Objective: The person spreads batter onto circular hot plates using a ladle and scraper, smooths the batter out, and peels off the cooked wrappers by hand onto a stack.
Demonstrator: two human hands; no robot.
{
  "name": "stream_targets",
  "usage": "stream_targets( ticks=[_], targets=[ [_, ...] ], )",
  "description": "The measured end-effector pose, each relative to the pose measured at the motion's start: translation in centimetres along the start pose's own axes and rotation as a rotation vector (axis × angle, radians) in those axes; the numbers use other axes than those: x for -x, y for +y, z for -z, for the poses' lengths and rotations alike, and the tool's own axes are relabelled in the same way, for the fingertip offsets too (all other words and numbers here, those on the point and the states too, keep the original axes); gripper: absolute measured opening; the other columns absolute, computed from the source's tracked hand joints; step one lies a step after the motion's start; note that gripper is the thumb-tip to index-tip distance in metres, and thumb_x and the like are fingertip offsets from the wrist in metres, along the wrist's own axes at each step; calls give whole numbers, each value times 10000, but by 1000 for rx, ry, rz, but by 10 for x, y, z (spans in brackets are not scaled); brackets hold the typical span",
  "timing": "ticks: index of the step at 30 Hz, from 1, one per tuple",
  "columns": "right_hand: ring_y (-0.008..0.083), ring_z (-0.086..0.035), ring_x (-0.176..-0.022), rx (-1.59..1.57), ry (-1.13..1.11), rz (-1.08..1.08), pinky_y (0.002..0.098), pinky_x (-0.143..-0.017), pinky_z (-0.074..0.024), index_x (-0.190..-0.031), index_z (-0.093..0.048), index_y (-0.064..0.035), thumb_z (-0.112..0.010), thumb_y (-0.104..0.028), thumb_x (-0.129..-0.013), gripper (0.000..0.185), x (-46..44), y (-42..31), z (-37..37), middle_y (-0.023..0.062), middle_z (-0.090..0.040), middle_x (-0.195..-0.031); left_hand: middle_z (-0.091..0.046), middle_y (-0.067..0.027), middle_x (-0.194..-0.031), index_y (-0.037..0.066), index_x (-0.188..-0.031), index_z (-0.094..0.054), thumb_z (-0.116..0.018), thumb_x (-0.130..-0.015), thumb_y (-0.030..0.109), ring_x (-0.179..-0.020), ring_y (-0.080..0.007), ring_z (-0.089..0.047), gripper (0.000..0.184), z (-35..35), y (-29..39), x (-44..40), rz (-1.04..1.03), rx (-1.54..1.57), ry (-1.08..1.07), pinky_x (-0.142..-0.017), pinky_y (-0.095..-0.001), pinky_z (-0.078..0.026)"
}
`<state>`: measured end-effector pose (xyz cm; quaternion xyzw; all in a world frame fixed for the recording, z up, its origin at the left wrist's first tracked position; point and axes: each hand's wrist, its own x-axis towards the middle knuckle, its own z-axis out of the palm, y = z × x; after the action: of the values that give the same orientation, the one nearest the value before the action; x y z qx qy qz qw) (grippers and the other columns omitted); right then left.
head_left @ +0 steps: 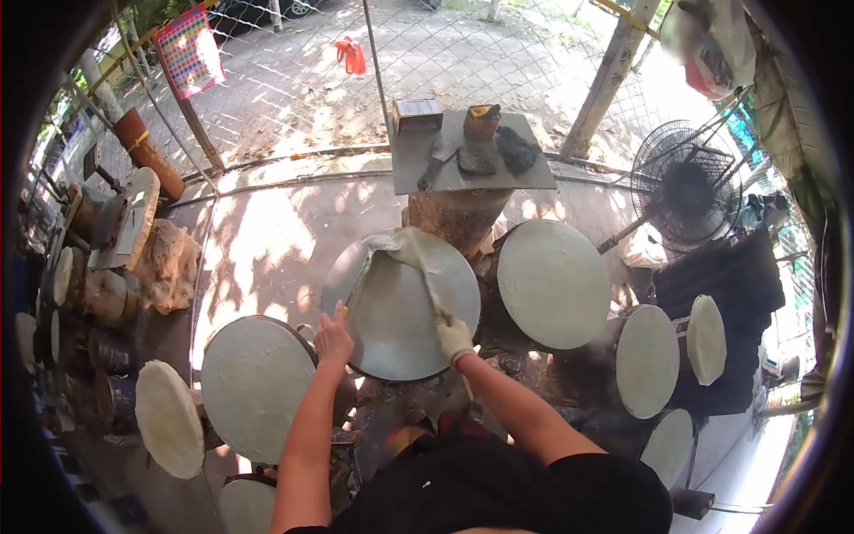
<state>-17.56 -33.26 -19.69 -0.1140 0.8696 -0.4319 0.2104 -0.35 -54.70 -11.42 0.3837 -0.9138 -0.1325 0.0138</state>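
Note:
A round metal griddle [400, 325] stands in front of me, its near part bare and shiny. A thin pale batter sheet [416, 254] is partly lifted off it, bunched at the far rim with folds running towards both hands. My left hand [333, 340], bare, is closed over the griddle's left side at the end of one fold. A small yellow bit shows at its fingers; I cannot tell what that is. On the right side, my right hand [455, 338], in a whitish glove, is closed on the other fold of the sheet.
Coated round griddles stand on both sides, including a left one [258, 387] and a right one [554, 285]. Beyond, a board [418, 181] on a stump holds a cleaver [436, 163], a box and dark cloths. A fan [685, 185] stands right; wire fence behind.

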Motion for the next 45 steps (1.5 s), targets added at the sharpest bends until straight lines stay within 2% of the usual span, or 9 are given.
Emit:
stream_targets(
  ticks=[3,10,14,18,23,27,34,38,45],
  targets=[
    [116,-626,-705,-350,-372,-370,256,-665,-504,-1222,-607,-85,-567,-237,-905,354,-1,-76,40,109,-690,-879,-481,-167,-1010,211,-1373,-436,-584,-771,34,-929,-367,-589,644,11,-9,12,20,-8,24,-758,-434,-501],
    [129,-595,-634,39,-133,197,259,-617,-485,-1156,-645,-58,-579,-252,-891,335,-14,-45,4,58,-680,-814,-470,-136,-973,270,-1301,-528,-577,-769,4,-851,-332,-593,596,13,-55,29,14,-22,162,-709,-415,-505],
    [146,-541,-558,-168,-498,-147,304,-539,-442,-1171,-627,-44,-580,-252,-881,359,-10,-90,59,58,-605,-669,-475,-114,-933,278,-1279,-547,-576,-769,-2,-807,-314,-596,583,28,-71,60,62,-29,153,-660,-413,-502],
    [118,-493,-529,-11,-57,257,288,-509,-420,-1172,-645,-84,-580,-273,-888,347,-45,-7,18,19,-574,-643,-478,-109,-913,254,-1263,-565,-586,-764,8,-788,-307,-592,557,33,-83,86,100,-25,112,-655,-418,-499],
    [108,-489,-514,-79,-678,-144,264,-487,-399,-1156,-649,-77,-575,-292,-890,350,-17,-96,50,4,-561,-627,-499,-125,-916,139,-1229,-577,-581,-782,20,-780,-312,-585,462,28,-79,129,74,220,280,-670,-417,-484],
    [59,-478,-543,-137,-319,24,227,-494,-397,-1165,-644,-54,-590,-266,-885,355,-67,-32,59,1,-608,-735,-547,-135,-876,15,-1157,-580,-574,-829,44,-750,-279,-578,329,19,-79,160,55,493,473,-686,-392,-475],
    [75,-479,-536,77,-908,-101,225,-489,-387,-1168,-643,-47,-582,-256,-881,361,-41,-106,86,-11,-606,-736,-419,20,-632,32,-1041,-532,-498,-938,111,-423,-43,-345,134,38,12,160,431,1348,328,-399,-213,-308],
    [64,-465,-500,-197,-573,30,238,-436,-361,-1187,-637,-79,-595,-302,-878,383,-121,-44,50,-14,-580,-690,-386,18,-610,47,-1030,-480,-485,-943,110,-427,-59,-340,108,34,33,179,523,1476,374,-407,-230,-320],
    [68,-399,-442,125,-1076,-100,251,-392,-309,-1056,-690,-121,-614,-326,-866,289,-105,-77,78,-18,-538,-634,-380,9,-567,52,-1025,-471,-497,-921,77,-411,-62,-334,110,36,73,207,709,1562,566,-387,-230,-304]
  ],
)
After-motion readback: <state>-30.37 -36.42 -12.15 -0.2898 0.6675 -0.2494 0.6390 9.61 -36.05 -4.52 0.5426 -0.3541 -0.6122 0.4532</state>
